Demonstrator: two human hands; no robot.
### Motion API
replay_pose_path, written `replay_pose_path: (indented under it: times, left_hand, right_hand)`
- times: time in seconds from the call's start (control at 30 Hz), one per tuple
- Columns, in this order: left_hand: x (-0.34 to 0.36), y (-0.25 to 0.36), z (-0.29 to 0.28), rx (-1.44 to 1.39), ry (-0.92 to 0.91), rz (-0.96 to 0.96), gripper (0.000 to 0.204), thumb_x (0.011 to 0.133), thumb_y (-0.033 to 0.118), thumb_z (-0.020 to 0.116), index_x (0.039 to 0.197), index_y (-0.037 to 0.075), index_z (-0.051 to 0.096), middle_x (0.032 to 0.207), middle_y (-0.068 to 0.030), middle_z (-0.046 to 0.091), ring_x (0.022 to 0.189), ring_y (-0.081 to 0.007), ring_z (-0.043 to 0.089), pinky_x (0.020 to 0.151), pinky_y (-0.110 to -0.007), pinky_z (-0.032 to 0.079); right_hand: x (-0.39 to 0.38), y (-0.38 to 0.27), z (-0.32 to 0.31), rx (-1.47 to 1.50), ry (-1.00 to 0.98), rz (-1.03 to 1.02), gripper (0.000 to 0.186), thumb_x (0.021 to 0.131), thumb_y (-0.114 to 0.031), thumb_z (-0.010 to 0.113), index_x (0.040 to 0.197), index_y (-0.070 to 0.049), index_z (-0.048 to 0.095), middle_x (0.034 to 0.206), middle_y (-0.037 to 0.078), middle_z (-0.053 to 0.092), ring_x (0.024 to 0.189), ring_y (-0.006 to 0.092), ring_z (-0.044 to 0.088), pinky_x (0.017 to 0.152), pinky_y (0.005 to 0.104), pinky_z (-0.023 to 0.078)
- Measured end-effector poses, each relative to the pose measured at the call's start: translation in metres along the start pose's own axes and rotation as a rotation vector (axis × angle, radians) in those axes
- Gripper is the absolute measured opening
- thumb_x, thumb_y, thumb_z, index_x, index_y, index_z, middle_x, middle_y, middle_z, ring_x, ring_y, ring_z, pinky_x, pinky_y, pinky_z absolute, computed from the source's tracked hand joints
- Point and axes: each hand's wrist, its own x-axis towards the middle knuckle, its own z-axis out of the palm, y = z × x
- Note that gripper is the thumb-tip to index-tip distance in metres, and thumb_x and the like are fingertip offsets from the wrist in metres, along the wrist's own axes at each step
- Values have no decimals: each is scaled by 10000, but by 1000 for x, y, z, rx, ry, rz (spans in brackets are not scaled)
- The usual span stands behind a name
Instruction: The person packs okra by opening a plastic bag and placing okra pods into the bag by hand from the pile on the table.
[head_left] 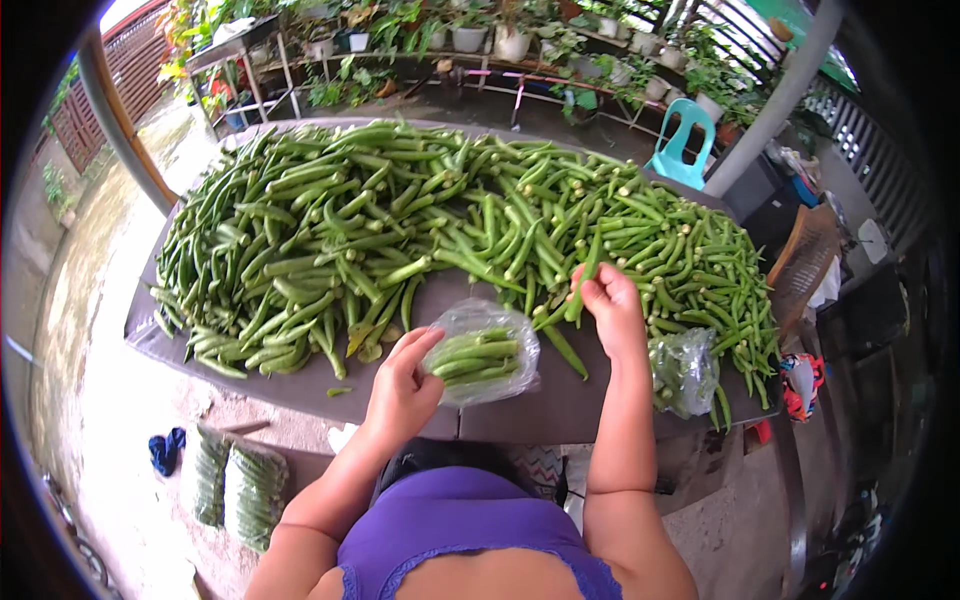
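Observation:
My left hand (408,375) is closed on the left edge of a clear plastic bag (530,350), which lies near the table's front edge. Several green okra pods (470,357) rest side by side inside it. Over the okra heap, my right hand (610,300) pinches a long okra pod (590,265) between thumb and fingers, tip upward. A great pile of loose okra (330,210) spreads over the dark padded table (440,285), from the left end to the right. One loose pod (566,352) lies between the bag and my right forearm.
Another clear plastic bag (688,372) sits right of my right forearm. Filled bags of okra (245,490) rest below the table at left. A turquoise plastic chair (685,145) and a grey post (775,100) stand beyond the far right edge. Potted plants (510,42) line racks behind.

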Motion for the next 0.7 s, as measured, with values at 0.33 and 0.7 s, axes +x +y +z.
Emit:
replay_pose_path:
  times: [0.33,0.7]
  left_hand:
    - [14,-7,-8,-223,-122,-108,582,746,-53,554,1328,-63,582,1301,-127,591,635,-79,559,612,-248,486]
    - [40,2,-19,-216,-223,-179,625,739,18,561,1360,-55,579,826,-54,690,614,-64,608,570,-233,483]
  right_hand:
    - [-57,-34,92,-451,-600,-23,293,825,29,739,1108,28,663,1008,132,708,841,194,701,779,321,552]
    - [-38,-17,89,-248,-579,222,200,871,-26,714,1049,-2,625,923,30,687,825,108,654,751,300,534]
